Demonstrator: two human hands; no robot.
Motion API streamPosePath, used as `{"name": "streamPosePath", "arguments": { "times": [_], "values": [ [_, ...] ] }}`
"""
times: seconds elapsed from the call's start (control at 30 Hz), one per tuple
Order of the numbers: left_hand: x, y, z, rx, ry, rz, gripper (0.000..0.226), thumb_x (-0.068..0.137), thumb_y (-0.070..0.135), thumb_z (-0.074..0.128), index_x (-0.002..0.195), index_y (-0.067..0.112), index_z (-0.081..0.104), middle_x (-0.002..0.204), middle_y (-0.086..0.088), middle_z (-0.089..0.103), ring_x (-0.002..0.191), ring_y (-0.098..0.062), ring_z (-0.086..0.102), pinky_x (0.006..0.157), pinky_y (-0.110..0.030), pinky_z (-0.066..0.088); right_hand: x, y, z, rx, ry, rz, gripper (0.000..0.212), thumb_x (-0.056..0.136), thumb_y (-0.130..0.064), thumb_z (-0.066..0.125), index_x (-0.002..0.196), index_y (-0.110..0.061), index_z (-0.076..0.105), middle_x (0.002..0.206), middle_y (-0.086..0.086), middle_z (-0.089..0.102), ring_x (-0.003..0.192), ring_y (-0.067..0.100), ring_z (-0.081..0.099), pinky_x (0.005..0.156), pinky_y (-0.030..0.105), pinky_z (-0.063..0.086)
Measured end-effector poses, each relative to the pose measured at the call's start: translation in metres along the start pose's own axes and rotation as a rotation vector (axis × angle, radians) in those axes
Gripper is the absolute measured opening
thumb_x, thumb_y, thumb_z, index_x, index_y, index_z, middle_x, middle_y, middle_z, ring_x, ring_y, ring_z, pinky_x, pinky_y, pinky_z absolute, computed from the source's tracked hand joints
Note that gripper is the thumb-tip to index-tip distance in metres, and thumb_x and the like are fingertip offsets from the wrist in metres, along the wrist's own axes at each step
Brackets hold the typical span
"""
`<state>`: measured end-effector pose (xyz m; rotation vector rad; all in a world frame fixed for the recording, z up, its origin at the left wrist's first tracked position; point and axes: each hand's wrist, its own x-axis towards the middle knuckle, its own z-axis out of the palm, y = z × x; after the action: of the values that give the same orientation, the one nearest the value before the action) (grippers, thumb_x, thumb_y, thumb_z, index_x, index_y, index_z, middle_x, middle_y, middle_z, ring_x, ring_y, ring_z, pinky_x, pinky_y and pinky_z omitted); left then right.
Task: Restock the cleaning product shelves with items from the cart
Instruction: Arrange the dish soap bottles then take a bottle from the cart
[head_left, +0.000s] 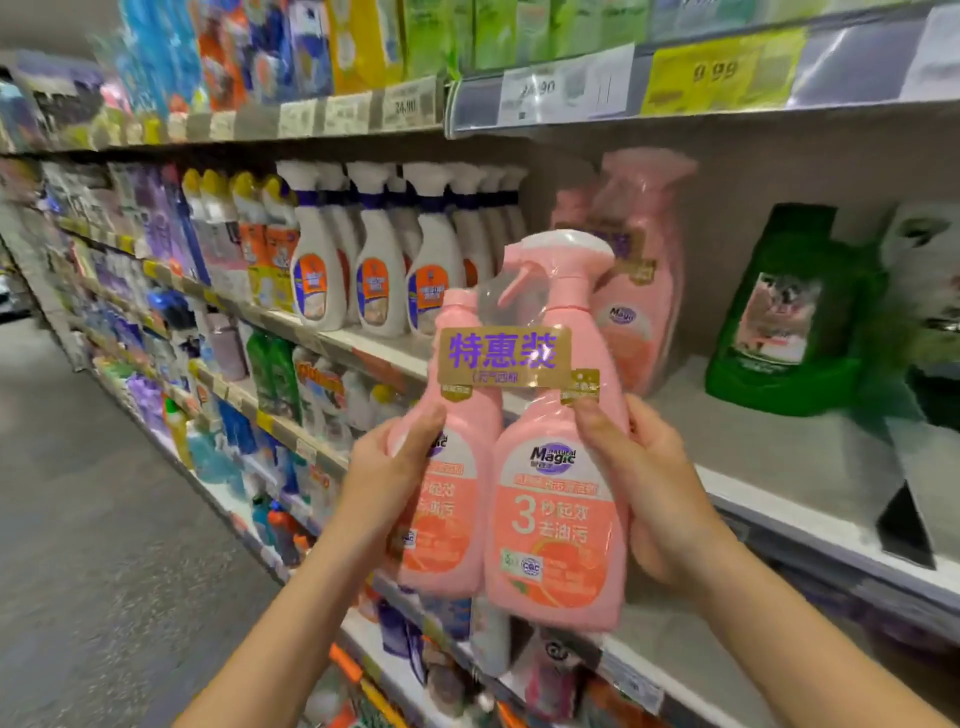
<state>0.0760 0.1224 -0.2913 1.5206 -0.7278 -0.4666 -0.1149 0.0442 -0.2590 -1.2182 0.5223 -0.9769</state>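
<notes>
Two-bottle pack of pink plastic sprayers (550, 519) in clear wrap, held upright between left hand (384, 478) and right hand (654, 488), fingers (597, 421) clasped round its sides, before grey shelf (753, 452).

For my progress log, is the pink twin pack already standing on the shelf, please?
No, the left hand and right hand hold the pink twin pack clear of the shelf.
</notes>
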Motion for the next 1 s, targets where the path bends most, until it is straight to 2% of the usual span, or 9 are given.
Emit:
{"name": "streamPosePath", "arguments": {
  "times": [0.13,0.23,0.4,0.53,0.63,0.77,0.83,0.9,1.0],
  "values": [
    [0.051,0.021,0.021,0.006,-0.052,0.024,0.047,0.081,0.055,0.068,0.085,0.008,0.069,0.080,-0.010,0.074,0.078,-0.027,0.071,0.074,-0.045,0.056,0.044,-0.011,-0.004,0.077,0.100,0.003,0.040,0.081,-0.027,0.065,0.113,-0.003,0.061,0.091,0.019,0.070,0.074,0.028,0.068,0.066,0.041,0.058],
    [0.089,0.035,0.038,0.022,-0.079,0.120,0.047,0.069,0.066,0.067,0.079,0.020,0.069,0.080,-0.005,0.073,0.083,-0.028,0.070,0.076,-0.046,0.055,0.075,-0.021,-0.010,0.083,0.155,-0.026,0.025,0.089,-0.023,0.062,0.103,-0.003,0.061,0.079,0.014,0.071,0.065,0.024,0.069,0.059,0.036,0.059],
    [0.134,0.059,0.070,0.040,-0.181,0.304,0.028,0.091,0.040,0.060,0.086,0.013,0.058,0.073,0.004,0.062,0.060,0.000,0.060,0.052,-0.013,0.044,0.113,-0.039,-0.020,-0.015,0.221,-0.174,0.027,0.091,-0.018,0.061,0.118,-0.016,0.060,0.090,0.010,0.074,0.073,0.021,0.072,0.061,0.033,0.058],
    [0.161,0.058,0.091,0.056,-0.204,0.344,0.022,0.091,0.044,0.059,0.093,0.023,0.053,0.090,0.001,0.065,0.074,-0.007,0.064,0.063,-0.021,0.050,0.130,-0.039,-0.026,-0.090,0.247,-0.272,0.033,0.085,-0.032,0.065,0.116,-0.019,0.064,0.104,0.010,0.073,0.094,0.029,0.071,0.082,0.046,0.056],
    [0.168,0.052,0.103,0.033,-0.267,0.391,0.021,0.093,0.037,0.058,0.108,0.023,0.054,0.086,0.006,0.066,0.070,-0.004,0.062,0.057,-0.011,0.045,0.135,-0.035,-0.035,-0.131,0.252,-0.277,0.032,0.089,-0.030,0.062,0.118,-0.018,0.060,0.109,0.008,0.071,0.102,0.029,0.068,0.088,0.047,0.055],
    [0.164,0.036,0.113,0.112,-0.320,0.424,0.055,0.085,0.065,0.051,0.117,0.020,0.052,0.084,0.005,0.062,0.071,-0.007,0.058,0.061,-0.014,0.043,0.133,-0.022,-0.048,-0.308,0.271,-0.254,0.054,0.075,-0.065,0.067,0.119,-0.036,0.057,0.116,0.001,0.068,0.109,0.025,0.065,0.095,0.053,0.050],
    [0.162,0.032,0.118,0.294,-0.328,0.411,0.072,0.074,0.078,0.047,0.105,0.014,0.057,0.079,-0.002,0.061,0.070,-0.019,0.059,0.063,-0.026,0.047,0.129,-0.016,-0.055,-0.431,0.257,-0.240,0.061,0.068,-0.080,0.058,0.118,-0.045,0.052,0.120,-0.003,0.065,0.111,0.022,0.063,0.096,0.052,0.050],
    [0.158,0.036,0.116,0.625,-0.333,0.428,0.099,0.051,0.096,0.049,0.093,0.007,0.060,0.088,-0.008,0.063,0.083,-0.027,0.060,0.076,-0.036,0.052,0.123,-0.017,-0.060,-0.531,0.181,-0.177,0.058,0.078,-0.076,0.052,0.122,-0.038,0.048,0.118,-0.004,0.064,0.110,0.019,0.063,0.097,0.049,0.050],
    [0.147,0.046,0.103,0.958,-0.357,0.432,0.114,0.043,0.084,0.064,0.118,0.001,0.042,0.112,-0.008,0.043,0.113,-0.031,0.044,0.095,-0.046,0.044,0.112,-0.027,-0.065,-0.754,-0.043,0.046,0.022,0.087,-0.050,0.056,0.091,-0.028,0.058,0.085,-0.020,0.070,0.089,0.003,0.068,0.087,0.025,0.054]
  ]
}}
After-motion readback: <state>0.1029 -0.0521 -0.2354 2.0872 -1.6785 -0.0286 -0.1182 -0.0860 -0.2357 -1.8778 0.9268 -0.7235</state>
